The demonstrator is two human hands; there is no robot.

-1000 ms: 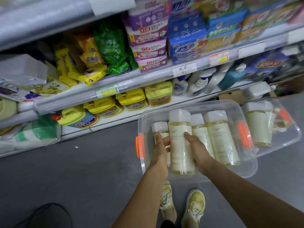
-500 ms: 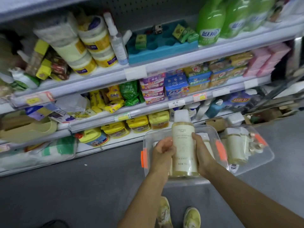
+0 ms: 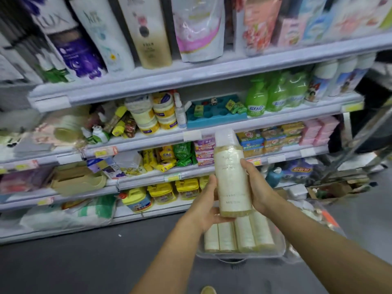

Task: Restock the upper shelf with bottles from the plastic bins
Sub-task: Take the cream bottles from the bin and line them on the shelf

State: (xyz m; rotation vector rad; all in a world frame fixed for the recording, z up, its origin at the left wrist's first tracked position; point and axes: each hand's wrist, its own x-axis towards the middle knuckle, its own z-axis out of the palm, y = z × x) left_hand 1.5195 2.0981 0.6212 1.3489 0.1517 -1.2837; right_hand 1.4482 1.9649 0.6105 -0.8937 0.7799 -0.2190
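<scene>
I hold a tall pale-yellow bottle with a white cap [image 3: 231, 175] upright in front of the shelves. My left hand [image 3: 206, 205] cups its lower left side and base. My right hand [image 3: 257, 187] grips its right side. Below it, a clear plastic bin [image 3: 239, 254] on the floor holds several more of the same bottles lying side by side. A second clear bin [image 3: 318, 213] sits to its right, partly hidden by my right arm. The upper shelf [image 3: 191, 78] at the top carries large shampoo bottles and refill pouches.
Lower shelves are packed with jars, green soap bottles [image 3: 273, 92], a blue tray [image 3: 214, 115], soap packs and yellow detergent jugs [image 3: 163, 193]. A cardboard box [image 3: 333, 189] lies on the floor at right. Grey floor stretches to the left.
Both hands have lifted the bottle out of the bin and raised it well above it. My view has tilted upward, bringing the upper shelf into sight.
</scene>
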